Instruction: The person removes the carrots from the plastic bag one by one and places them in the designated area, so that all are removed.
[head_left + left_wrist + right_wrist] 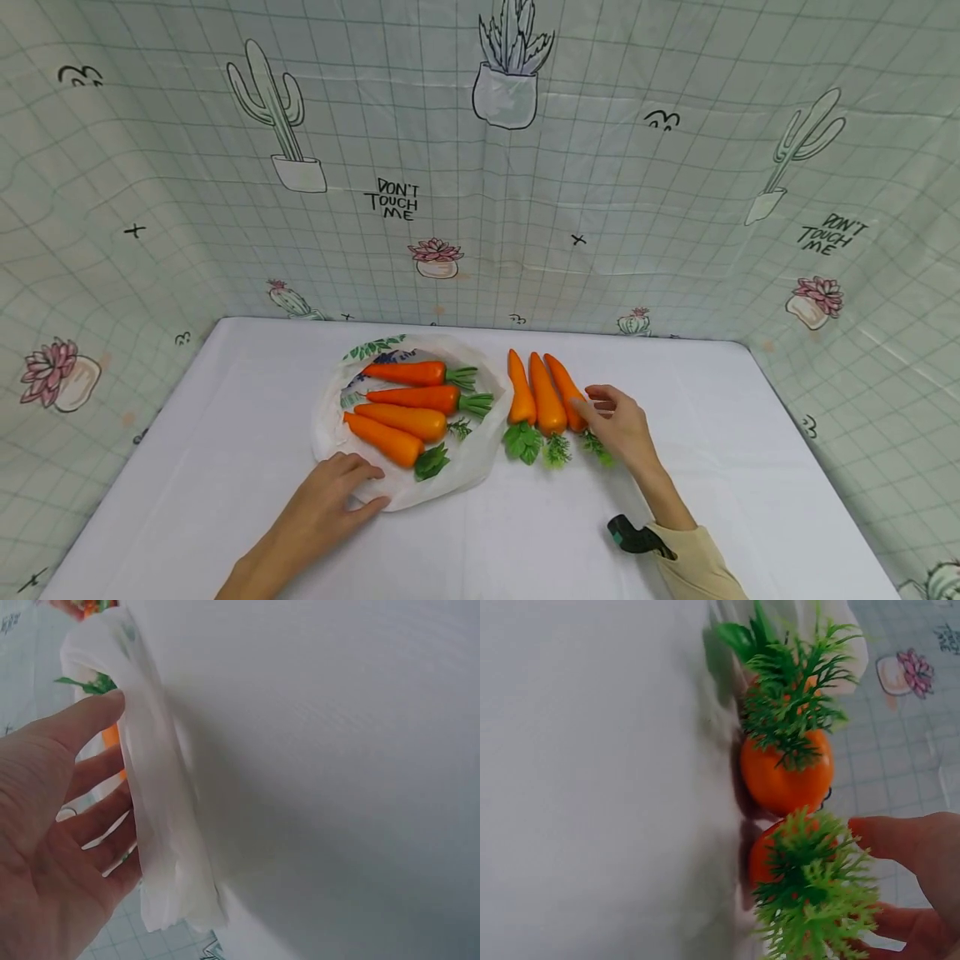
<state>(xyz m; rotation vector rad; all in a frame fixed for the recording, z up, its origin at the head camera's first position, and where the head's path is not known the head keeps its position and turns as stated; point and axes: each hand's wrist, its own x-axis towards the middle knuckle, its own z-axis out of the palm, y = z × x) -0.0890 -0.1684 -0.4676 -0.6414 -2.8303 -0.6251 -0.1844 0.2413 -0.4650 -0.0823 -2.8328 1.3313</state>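
A white plastic bag (480, 479) lies spread on the table, bearing several orange carrots (408, 400) with green tops. At its near left edge is my left hand (330, 496), fingers extended and thumb apart. In the left wrist view those fingertips meet the bag's rolled rim (161, 787). Right of the bag, three carrots (547, 404) lie side by side, leafy ends toward me. My right hand (618, 425) is at the rightmost one, thumb over its side and fingers loosely spread beyond. Leafy fronds (817, 892) partly hide those fingers in the right wrist view.
A white cloth covers the table (525, 550). A grid-patterned curtain (555, 192) with cactus drawings stands around its back and sides. On my right wrist sits a black device (633, 535), above the tan sleeve (693, 562).
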